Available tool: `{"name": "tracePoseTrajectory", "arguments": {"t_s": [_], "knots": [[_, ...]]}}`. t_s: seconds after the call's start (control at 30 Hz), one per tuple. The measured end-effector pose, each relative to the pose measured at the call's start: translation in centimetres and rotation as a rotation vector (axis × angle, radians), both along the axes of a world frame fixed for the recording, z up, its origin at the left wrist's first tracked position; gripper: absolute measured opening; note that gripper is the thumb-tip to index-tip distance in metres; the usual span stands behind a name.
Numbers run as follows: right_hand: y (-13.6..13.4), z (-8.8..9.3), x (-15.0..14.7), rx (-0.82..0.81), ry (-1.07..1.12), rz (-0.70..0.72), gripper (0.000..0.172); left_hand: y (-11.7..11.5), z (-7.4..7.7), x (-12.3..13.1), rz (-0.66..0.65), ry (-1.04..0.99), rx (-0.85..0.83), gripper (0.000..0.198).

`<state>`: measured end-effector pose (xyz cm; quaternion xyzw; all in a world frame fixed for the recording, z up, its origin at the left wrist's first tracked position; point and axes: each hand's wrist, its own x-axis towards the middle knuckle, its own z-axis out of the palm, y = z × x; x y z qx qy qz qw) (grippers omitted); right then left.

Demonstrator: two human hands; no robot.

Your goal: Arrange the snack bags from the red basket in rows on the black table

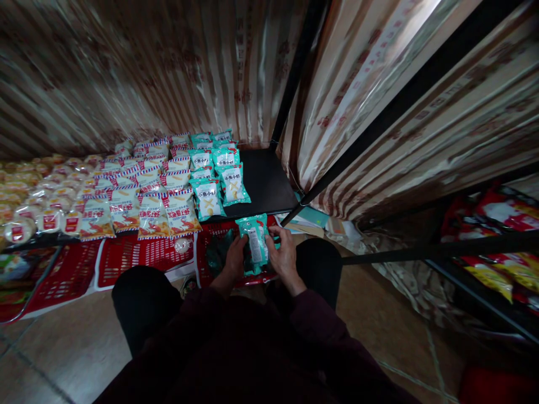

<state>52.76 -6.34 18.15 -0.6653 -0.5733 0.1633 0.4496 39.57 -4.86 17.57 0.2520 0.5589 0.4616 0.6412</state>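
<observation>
A teal snack bag [255,241], its back label facing me, is held upright over a red basket [204,268] in front of my knees. My left hand [236,255] grips its left edge, with the thumb on the front. At the bag's right side, my right hand [284,252] has its fingers curled against the edge. Dark teal packaging [218,247] lies in the basket beside my left hand. Just beyond, matching teal bags [208,197] stand in two columns on a black shelf [269,182].
Left of the teal bags stand rows of white and red snack bags [154,216], then round wrapped snacks [50,219]. More red baskets [126,261] sit below the shelf edge. A black post [324,185] slants past my right hand. Red and yellow bags [497,275] fill a rack at right.
</observation>
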Motion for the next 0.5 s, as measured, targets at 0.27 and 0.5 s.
{"name": "tracePoseTrajectory", "arguments": {"t_s": [0.27,0.5], "knots": [[-0.1,0.4,0.1,0.100,-0.091,0.077,0.019,0.1,0.8,0.1,-0.007,-0.059,-0.043,0.023],[-0.3,0.2,0.2,0.087,-0.067,0.195,0.029,-0.1,2.0,0.1,-0.004,-0.146,-0.052,0.031]]}}
